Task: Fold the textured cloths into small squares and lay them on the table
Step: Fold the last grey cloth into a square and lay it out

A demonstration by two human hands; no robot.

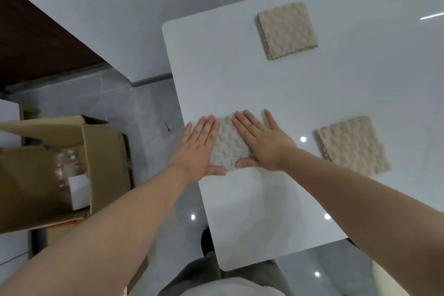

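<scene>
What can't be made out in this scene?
Head view: the left hand and right hand cover both sides of the near cloth, hiding its edges.
Head view: contents of the cardboard box are blurred.
Head view: right side of the table is cut off by the frame.

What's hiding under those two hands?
A bumpy folded cloth lies on the white table, pressed flat by the left hand and right hand. Only its middle strip shows; the hands cover both sides.

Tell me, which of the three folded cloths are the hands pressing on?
The greyish cloth, pressed flat under left hand and right hand. The far beige cloth and right beige cloth lie untouched.
</scene>
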